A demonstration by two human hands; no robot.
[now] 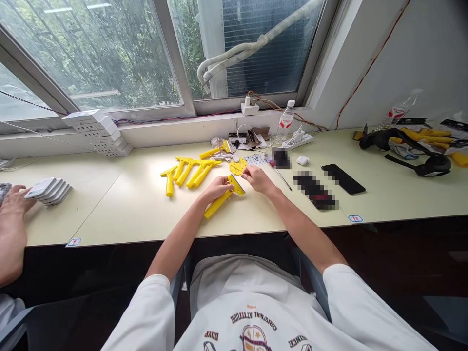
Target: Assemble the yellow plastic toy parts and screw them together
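My left hand (218,189) is closed around a yellow scraper (218,204), its wide head up and its handle slanting down toward the table edge. Just right of the head, my right hand (257,178) has its fingers pinched together; whatever is between them is too small to make out. Behind my hands lie flat yellow pieces (237,166). Several yellow scraper handles (185,171) are grouped on the left, and another yellow scraper (215,150) rests on a whitish cloth (217,143) farther back.
A screwdriver-like rod (283,178), a black phone (343,179) and a blurred dark object (315,190) lie to the right. A water bottle (285,122) stands near the window by a power strip (300,140). At far left, another person's hand (14,202) touches stacked boxes (49,189).
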